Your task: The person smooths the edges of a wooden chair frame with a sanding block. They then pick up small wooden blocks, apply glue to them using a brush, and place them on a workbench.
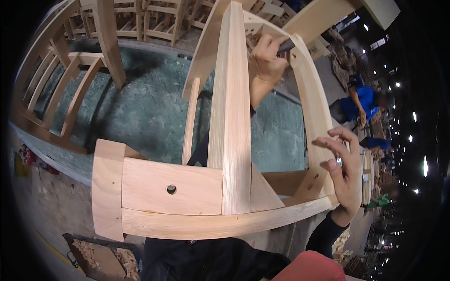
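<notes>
A pale wooden chair frame [187,224] stands tilted in front of me, with a broad upright post [236,117] and a short block with a round hole [171,185]. My left hand [268,61] reaches through the frame to its far corner. Its fingers are closed round a dark grey object [286,45], mostly hidden, whose kind I cannot make out. On the right, my right hand [344,168] rests against the outer side of the curved rail [314,107]. Its fingers are spread apart, some tips on the wood, and they are not wrapped round it.
A green-topped worktable [154,93] lies beneath the frame. Another wooden chair frame [70,100] stands on its left side, with more frames [161,21] behind. A bin of wood scraps [103,260] is at lower left. A person in blue [358,103] works at right.
</notes>
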The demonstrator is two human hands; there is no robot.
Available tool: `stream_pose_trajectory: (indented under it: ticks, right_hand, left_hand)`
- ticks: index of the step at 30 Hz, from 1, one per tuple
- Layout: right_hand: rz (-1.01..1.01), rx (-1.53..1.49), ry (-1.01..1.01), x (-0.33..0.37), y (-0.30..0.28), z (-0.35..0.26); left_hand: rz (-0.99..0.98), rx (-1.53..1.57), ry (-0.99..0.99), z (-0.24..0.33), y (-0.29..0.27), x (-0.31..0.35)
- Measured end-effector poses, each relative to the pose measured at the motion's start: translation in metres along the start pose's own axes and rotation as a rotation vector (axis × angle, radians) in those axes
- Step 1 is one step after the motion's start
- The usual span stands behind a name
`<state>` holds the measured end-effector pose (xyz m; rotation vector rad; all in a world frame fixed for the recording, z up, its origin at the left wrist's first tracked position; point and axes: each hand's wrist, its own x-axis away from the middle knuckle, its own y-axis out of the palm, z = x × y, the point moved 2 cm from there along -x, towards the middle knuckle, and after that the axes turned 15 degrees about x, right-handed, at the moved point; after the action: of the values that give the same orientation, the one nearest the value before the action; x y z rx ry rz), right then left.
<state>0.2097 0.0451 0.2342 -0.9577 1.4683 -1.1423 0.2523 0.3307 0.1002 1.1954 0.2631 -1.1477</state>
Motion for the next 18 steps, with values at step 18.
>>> stream_pose_trajectory:
  ticks: [18]
  right_hand:
    - [0.007,-0.036,0.015,-0.002,0.003,0.001]
  left_hand:
    - [-0.171,-0.018,-0.041,0.003,-0.027,0.013]
